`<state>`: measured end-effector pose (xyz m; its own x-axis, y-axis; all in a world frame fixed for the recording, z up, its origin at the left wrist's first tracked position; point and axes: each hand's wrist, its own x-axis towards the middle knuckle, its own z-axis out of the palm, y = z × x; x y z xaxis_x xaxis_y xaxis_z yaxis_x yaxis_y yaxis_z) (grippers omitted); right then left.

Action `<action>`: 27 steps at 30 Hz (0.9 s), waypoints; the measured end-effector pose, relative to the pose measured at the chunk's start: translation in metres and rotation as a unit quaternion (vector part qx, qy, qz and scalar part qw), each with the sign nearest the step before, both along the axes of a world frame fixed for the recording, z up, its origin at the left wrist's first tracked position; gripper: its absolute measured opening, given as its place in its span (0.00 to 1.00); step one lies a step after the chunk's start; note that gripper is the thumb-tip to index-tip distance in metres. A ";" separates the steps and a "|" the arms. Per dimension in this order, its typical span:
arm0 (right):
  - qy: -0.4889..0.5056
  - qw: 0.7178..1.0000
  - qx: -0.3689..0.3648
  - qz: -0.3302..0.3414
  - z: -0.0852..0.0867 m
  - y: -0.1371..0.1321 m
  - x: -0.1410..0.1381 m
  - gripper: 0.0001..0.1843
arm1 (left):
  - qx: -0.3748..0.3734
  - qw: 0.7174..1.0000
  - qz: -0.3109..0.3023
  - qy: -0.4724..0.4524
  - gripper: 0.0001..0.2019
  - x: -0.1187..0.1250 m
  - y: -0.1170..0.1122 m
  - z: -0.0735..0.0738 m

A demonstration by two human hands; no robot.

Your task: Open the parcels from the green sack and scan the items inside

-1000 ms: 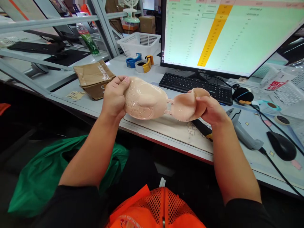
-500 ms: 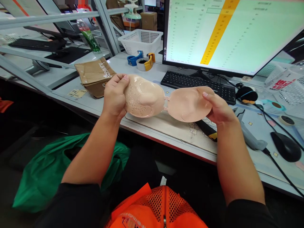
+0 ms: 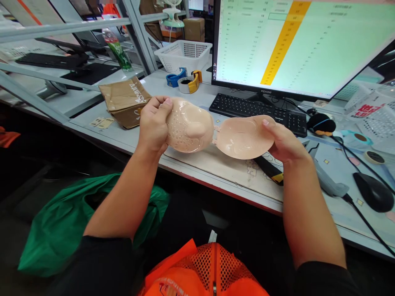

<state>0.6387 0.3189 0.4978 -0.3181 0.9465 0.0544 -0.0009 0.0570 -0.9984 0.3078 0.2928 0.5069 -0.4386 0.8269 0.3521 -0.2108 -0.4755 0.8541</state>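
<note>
A beige adhesive bra [image 3: 193, 128] is held up above the desk's front edge, its two cups joined by a short linked strip in the middle. My left hand [image 3: 154, 125] pinches the outer edge of the left cup, thumb in front. That cup looks shiny and dotted with small bubbles or holes. My right hand [image 3: 285, 142] grips the outer end of the right cup, thumb on its inner face. Under the right cup lies a black and yellow cutter-like tool [image 3: 269, 169], partly hidden, on a pale mat [image 3: 212, 169].
Behind are a keyboard [image 3: 234, 109] and a monitor [image 3: 271, 45]. A brown paper package [image 3: 125, 102], tape dispensers [image 3: 189, 82] and a white basket [image 3: 185, 57] stand left. A grey scanner [image 3: 331, 183] and mouse [image 3: 373, 191] lie right. A green bag [image 3: 61, 226] hangs below left.
My left hand has moved slightly right, bringing the two cups a little closer together. The right cup has tilted, and its inner hollow shows differently. Both hands keep their hold.
</note>
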 end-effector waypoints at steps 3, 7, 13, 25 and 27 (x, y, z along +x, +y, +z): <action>-0.005 1.000 -0.004 0.005 0.000 0.000 -0.001 0.31 | -0.007 1.000 0.010 0.018 0.11 0.002 0.000 -0.001; -0.024 1.000 0.000 -0.002 -0.002 -0.002 -0.008 0.32 | -0.004 0.998 0.015 0.066 0.15 0.008 0.002 -0.006; -0.011 1.000 -0.006 -0.003 -0.010 -0.006 -0.027 0.32 | -0.015 0.989 0.005 0.144 0.11 0.031 0.003 -0.015; 0.017 0.996 0.086 -0.034 -0.017 -0.023 -0.065 0.38 | 0.009 0.957 0.034 0.287 0.14 0.102 0.001 -0.015; 0.027 0.990 0.137 -0.032 -0.020 -0.028 -0.072 0.43 | 0.009 0.953 0.017 0.304 0.22 0.115 0.001 -0.021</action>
<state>0.5663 0.2912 0.4779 -0.2484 0.9120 0.3264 -0.0413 0.3266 -0.9442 0.4228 0.2939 0.4856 -0.1755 0.8069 0.5640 0.3351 -0.4897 0.8049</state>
